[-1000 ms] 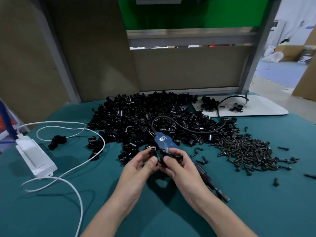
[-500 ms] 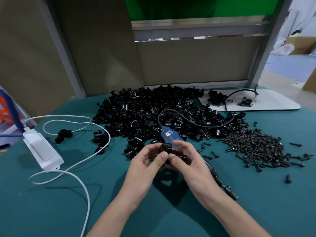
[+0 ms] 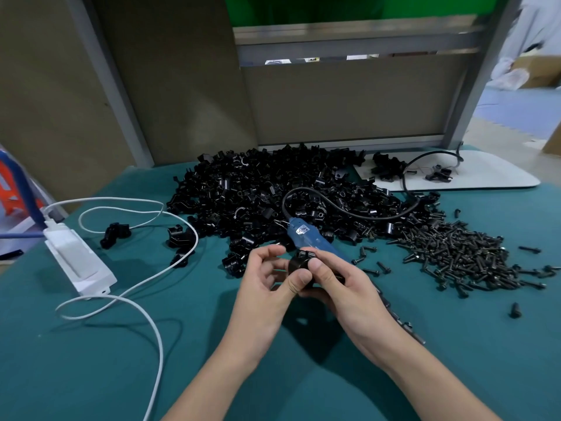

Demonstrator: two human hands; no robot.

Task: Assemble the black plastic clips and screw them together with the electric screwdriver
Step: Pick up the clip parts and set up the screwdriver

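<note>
1. Your left hand (image 3: 267,287) and right hand (image 3: 346,287) meet above the near middle of the teal worktop (image 3: 91,360). Both are closed around a single black plastic clip (image 3: 299,262).
2. The left thumb presses the clip's near face and the right thumb lies across its top. The remaining fingers of both hands curl in behind it. The clip is held up between the hands, which cast a shadow on the cloth below.
3. The electric screwdriver (image 3: 300,235) lies just beyond your fingers, its blue body slanting out of the heap toward you. It passes beneath the right hand, and its dark bit end shows again beside the right wrist. You cannot tell whether that hand touches it.
4. A black cable (image 3: 364,217) arches from the screwdriver's rear end, crosses the heap and curves onto the white tray (image 3: 485,174) at far right, where a few more clips sit.
5. The heap of black clips (image 3: 258,189) fills the middle of the worktop behind your hands, reaching back to the grey partition (image 3: 334,101).
6. A pile of dark screws (image 3: 455,253) spreads right of the heap, touching its edge. One stray screw (image 3: 515,309) lies apart, nearer you.
7. At left, a white power adapter (image 3: 76,262) rests on the cloth with its white cord (image 3: 136,275) looping around it. Two loose clips (image 3: 115,233) sit beside the cord.
</note>
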